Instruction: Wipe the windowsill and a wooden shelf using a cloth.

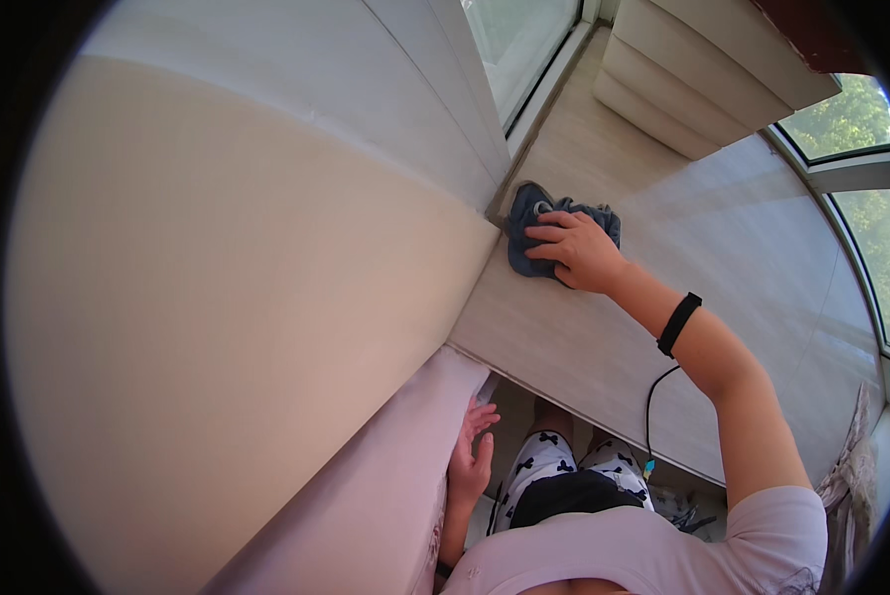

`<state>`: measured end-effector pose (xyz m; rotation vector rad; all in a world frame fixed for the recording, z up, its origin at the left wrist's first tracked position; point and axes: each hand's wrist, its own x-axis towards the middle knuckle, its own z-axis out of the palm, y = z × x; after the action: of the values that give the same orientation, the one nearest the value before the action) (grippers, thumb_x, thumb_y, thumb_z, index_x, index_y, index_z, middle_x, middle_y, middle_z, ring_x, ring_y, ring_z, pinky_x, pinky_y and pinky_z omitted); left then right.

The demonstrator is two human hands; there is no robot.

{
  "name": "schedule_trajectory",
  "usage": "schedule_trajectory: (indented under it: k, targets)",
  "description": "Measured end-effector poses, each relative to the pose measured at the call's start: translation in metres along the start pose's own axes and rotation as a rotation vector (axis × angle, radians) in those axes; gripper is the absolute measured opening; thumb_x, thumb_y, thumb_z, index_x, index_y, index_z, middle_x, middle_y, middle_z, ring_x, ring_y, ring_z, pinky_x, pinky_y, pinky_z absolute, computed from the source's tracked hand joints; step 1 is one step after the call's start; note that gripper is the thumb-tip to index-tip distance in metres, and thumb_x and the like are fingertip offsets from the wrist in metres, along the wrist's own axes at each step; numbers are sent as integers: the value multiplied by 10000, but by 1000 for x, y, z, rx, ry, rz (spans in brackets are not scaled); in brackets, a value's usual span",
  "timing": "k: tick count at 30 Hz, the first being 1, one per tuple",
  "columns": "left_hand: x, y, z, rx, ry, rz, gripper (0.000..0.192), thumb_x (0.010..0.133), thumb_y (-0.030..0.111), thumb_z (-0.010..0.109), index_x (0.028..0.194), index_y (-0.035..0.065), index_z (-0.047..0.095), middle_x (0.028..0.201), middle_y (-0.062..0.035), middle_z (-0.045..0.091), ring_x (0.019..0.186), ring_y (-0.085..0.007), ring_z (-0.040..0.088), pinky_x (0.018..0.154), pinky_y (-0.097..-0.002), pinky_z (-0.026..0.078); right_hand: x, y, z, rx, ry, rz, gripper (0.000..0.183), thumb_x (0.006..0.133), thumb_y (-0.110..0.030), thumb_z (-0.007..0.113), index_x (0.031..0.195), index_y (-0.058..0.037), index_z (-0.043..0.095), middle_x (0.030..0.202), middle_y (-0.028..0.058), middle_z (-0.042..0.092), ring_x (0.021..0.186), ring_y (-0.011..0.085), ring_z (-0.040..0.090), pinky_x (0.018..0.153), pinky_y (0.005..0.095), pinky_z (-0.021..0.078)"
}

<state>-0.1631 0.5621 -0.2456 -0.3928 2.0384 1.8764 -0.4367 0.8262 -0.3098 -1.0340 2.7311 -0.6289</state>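
My right hand (pixel 575 251) lies on a bunched dark blue cloth (pixel 523 249), its fingers pressed into the folds. The cloth rests on a pale wood-look ledge (pixel 564 327), close to the corner where a cream panel (pixel 266 282) meets the window wall. A small ring-like detail shows on the cloth by my fingertips. Lower down, my left hand (pixel 475 454) is beside the edge of a pale pink covered surface (pixel 385 454). Its fingers are apart and hold nothing; whether it touches that edge is hard to tell.
A cream box-like unit with layered sides (pixel 683 82) stands on the ledge's far end. Window frames (pixel 854 178) curve along the right. A black cable (pixel 649 416) hangs from the band on my right arm. Gathered fabric (pixel 850 476) hangs at lower right.
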Motion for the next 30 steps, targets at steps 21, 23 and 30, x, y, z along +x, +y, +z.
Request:
schedule_trajectory:
  k: [21, 23, 30]
  targets:
    - [-7, -20, 9, -86, 181, 171, 597, 980, -6, 460, 1518, -10, 201, 1324, -212, 521, 1061, -233, 617, 1015, -365, 441, 32, 40, 19, -108, 251, 86, 602, 790, -159, 726, 1368, -174, 560, 1469, 111, 499, 1410, 327, 391, 1107, 445, 383]
    - [-11, -22, 12, -88, 192, 163, 601, 973, -20, 456, 1518, -11, 202, 1324, -213, 522, 1067, -233, 612, 1019, -367, 440, 19, 12, 26, -70, 186, 71, 595, 772, -118, 714, 1346, -192, 579, 1475, 74, 495, 1412, 296, 393, 1104, 448, 382]
    - [-13, -10, 9, -79, 322, 244, 648, 955, -12, 476, 1526, 5, 170, 1401, -228, 448, 1103, -260, 593, 1031, -385, 438, -49, -107, 65, -20, 56, 48, 655, 709, -126, 705, 1346, -205, 573, 1482, 57, 478, 1405, 275, 379, 1044, 457, 364]
